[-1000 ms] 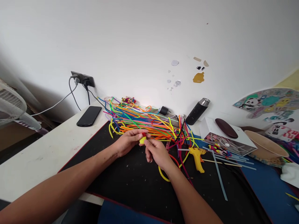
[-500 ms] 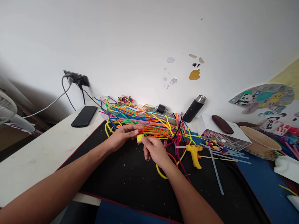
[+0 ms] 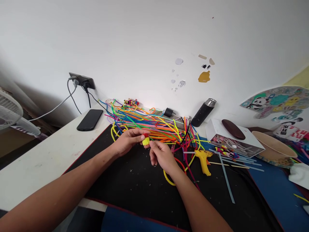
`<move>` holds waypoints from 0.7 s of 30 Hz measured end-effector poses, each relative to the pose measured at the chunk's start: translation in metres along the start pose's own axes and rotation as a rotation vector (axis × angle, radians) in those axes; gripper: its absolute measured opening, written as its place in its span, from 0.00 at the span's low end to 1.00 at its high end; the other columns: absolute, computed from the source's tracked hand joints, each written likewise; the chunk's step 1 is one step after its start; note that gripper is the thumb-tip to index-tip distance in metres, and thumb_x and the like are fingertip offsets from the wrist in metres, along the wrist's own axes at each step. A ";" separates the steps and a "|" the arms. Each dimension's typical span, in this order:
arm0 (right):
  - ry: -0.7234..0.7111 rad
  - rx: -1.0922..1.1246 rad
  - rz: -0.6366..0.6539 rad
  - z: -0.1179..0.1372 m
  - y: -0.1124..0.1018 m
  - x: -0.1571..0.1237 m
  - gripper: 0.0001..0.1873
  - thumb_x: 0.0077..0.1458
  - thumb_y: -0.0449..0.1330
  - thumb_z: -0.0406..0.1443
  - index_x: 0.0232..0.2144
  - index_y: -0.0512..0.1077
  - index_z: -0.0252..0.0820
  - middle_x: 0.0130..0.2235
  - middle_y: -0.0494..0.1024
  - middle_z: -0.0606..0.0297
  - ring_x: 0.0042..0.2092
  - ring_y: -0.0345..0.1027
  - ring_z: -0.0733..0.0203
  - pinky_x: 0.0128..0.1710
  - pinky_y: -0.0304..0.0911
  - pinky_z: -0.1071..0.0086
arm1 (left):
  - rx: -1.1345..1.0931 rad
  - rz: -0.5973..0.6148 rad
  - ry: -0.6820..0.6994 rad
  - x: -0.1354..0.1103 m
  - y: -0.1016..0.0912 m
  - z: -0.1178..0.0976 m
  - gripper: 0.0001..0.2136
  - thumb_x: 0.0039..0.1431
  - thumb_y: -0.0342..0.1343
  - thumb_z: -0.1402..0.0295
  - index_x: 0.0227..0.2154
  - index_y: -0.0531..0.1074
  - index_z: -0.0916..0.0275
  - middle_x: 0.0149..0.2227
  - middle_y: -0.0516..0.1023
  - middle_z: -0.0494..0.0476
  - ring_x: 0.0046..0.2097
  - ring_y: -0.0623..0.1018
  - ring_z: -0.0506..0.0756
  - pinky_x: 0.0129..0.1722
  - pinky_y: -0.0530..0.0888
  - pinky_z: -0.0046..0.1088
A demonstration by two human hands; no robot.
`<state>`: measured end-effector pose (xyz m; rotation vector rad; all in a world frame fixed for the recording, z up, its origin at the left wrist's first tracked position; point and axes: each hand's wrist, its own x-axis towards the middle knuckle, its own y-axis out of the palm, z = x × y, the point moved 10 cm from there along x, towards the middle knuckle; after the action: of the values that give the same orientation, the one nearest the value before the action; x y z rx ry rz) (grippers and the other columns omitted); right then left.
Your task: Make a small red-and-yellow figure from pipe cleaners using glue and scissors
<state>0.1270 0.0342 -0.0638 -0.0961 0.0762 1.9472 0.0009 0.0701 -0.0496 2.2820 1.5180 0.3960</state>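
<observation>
Both hands meet over a black mat [image 3: 135,187], just in front of a big heap of coloured pipe cleaners [image 3: 149,124]. My left hand [image 3: 127,140] pinches a small yellow and red coiled pipe-cleaner piece [image 3: 145,140] between thumb and fingers. My right hand [image 3: 162,156] is closed beside it, its fingertips on the same piece. A yellow pipe cleaner loop [image 3: 169,178] lies under my right wrist.
A yellow glue gun [image 3: 204,158] and several glue sticks [image 3: 227,180] lie to the right. A black phone [image 3: 89,119] rests on the white desk at left, near a wall socket [image 3: 82,80]. A black flask [image 3: 204,112], a white box [image 3: 231,138] and a fan [image 3: 12,112] stand around.
The hands stay together on the small coiled piece, with only slight finger shifts. The view has swung a little.
</observation>
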 end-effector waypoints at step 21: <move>-0.116 0.175 -0.308 0.021 -0.049 -0.002 0.27 0.58 0.64 0.59 0.31 0.74 0.41 0.17 0.61 0.76 0.16 0.60 0.68 0.16 0.50 0.73 | 0.298 0.132 -0.066 -0.006 0.015 -0.002 0.17 0.55 0.73 0.64 0.46 0.82 0.63 0.39 0.84 0.59 0.39 0.80 0.56 0.41 0.75 0.33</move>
<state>0.1731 0.0526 -0.0430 0.1153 0.1458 1.6273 0.0106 0.0598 -0.0413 2.6044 1.4823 0.1325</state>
